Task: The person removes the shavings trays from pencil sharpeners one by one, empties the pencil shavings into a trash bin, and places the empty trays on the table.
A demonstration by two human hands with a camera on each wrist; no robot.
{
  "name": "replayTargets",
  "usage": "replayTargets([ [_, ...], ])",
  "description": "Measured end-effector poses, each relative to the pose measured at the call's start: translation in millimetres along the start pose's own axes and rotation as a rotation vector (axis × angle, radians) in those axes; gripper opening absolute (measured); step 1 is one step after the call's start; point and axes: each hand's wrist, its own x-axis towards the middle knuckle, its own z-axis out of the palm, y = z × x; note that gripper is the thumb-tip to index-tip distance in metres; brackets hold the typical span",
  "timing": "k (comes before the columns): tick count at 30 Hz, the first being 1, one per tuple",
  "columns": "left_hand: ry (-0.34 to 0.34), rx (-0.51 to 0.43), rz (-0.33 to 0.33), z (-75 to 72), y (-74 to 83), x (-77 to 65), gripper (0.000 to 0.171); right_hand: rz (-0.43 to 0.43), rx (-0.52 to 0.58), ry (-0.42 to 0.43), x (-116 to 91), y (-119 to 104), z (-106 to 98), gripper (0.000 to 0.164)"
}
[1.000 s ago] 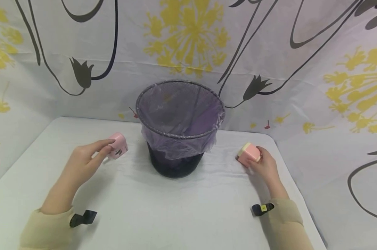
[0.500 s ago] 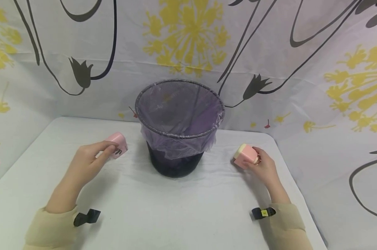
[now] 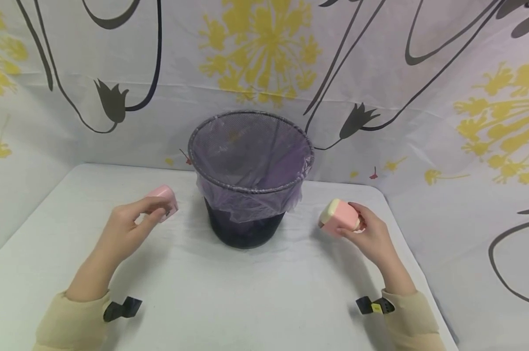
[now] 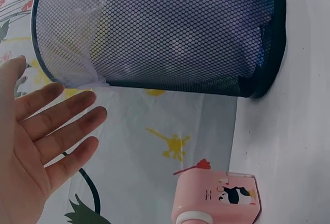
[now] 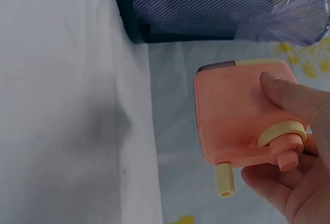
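A salmon pencil sharpener [image 3: 341,218] with a pale yellow face is gripped by my right hand [image 3: 370,238], right of the bin. In the right wrist view, the thumb presses the flat side of this sharpener [image 5: 232,105], its crank handle pointing down; it hangs off the table. A second, pink pencil sharpener [image 4: 216,195] with a cow print stands on the table left of the bin. My left hand [image 3: 130,229] hovers over it, hiding part of it in the head view. The left wrist view shows the left fingers [image 4: 67,116] spread and apart from it.
A black mesh bin [image 3: 246,231] lined with a thin purple bag stands at the back middle of the white table [image 3: 246,302], between the hands. A flower-printed curtain [image 3: 167,58] hangs behind and at the sides.
My right hand has carried the salmon sharpener a little left and upward, turning it slightly. The left hand has shifted right over the pink sharpener, which stays in place.
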Motion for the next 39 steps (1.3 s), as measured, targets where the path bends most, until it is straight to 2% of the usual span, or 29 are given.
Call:
replayTargets([
  [3, 0.003, -0.073, 0.038, 2.2, 1.4, 1.3, 0.024, -0.053, 0.007, 0.012, -2, -10, -4, 0.071],
  [7, -0.001, -0.119, 0.063, 6.1, 4.4, 2.0, 0.036, -0.115, 0.038, 0.016, -5, -24, -8, 0.07],
  [13, -0.004, -0.138, 0.104, 13.4, 11.6, -0.1, 0.036, -0.199, 0.088, 0.009, -11, -42, -13, 0.07],
  [18, -0.008, -0.139, 0.134, 19.2, 19.8, -0.8, 0.054, -0.263, 0.1, -0.002, -16, -58, -19, 0.074],
  [28, -0.039, -0.155, 0.183, 28.0, 40.4, 0.6, 0.061, -0.41, 0.137, -0.016, -24, -82, -24, 0.078],
  [33, -0.061, -0.136, 0.223, 31.4, 52.7, 5.0, 0.062, -0.415, 0.18, -0.048, -28, -95, -25, 0.076],
  [39, -0.102, -0.167, 0.265, 34.8, 67.5, 13.1, 0.064, -0.518, 0.228, -0.025, -29, -109, -24, 0.072],
])
